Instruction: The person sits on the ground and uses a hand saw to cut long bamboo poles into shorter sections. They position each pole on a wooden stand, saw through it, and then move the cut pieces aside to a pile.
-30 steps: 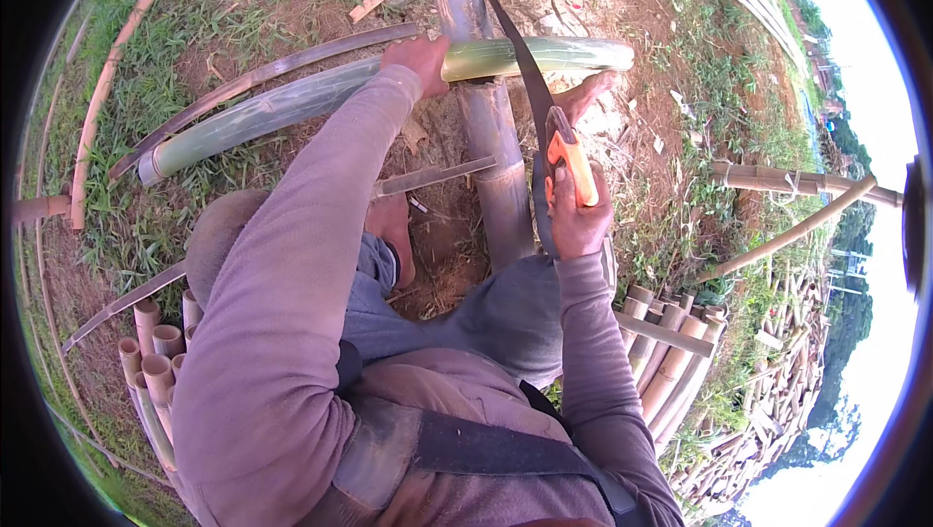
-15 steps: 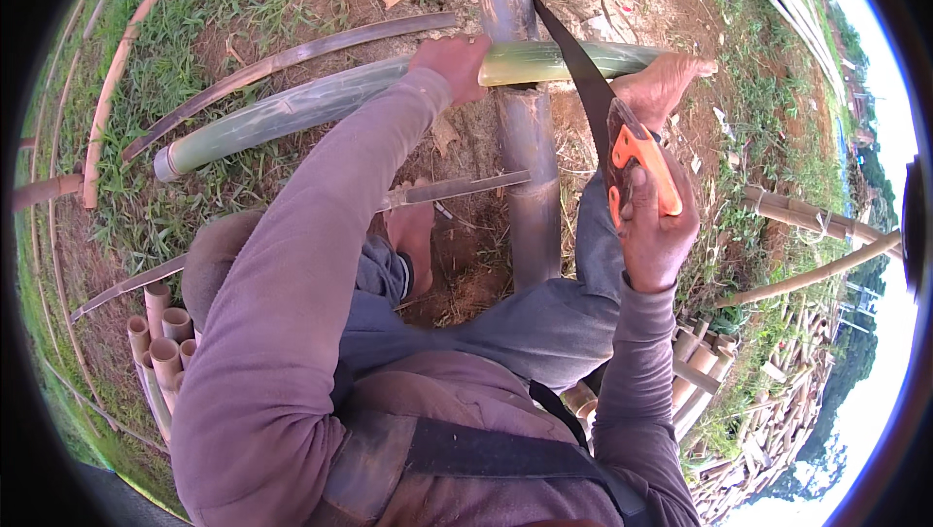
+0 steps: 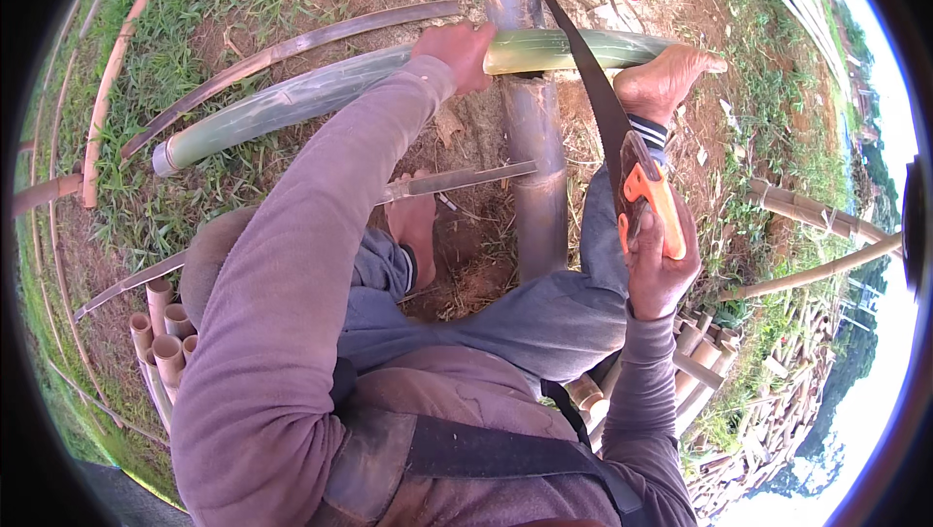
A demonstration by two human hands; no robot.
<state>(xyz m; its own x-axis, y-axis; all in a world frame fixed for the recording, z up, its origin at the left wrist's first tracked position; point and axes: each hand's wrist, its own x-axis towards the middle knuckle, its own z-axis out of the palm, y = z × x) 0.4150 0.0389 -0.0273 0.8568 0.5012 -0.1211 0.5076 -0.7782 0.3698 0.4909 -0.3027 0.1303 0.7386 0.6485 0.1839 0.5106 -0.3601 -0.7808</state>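
A green bamboo pole [image 3: 282, 99] lies crosswise over a thick, dark bamboo log [image 3: 536, 148]. My left hand [image 3: 455, 54] is closed round the green pole just left of the log. My right hand [image 3: 664, 264] grips the orange handle of a handsaw [image 3: 600, 89]. Its dark blade slants up and to the left, passing across the pole right of the log in this view. Whether the teeth touch the pole, I cannot tell. My right foot [image 3: 669, 82] is at the pole's right end.
A split bamboo strip [image 3: 282, 53] lies beyond the pole, and another strip [image 3: 462, 182] reaches the log near my left foot [image 3: 413, 230]. Cut bamboo tubes [image 3: 167, 352] are bundled at my left. More bamboo poles [image 3: 816, 211] and a heap of pieces [image 3: 777, 410] are at right.
The handsaw and my right hand have moved slightly right and toward me. My left hand still holds the green pole, whose right part appears slightly higher in the view.
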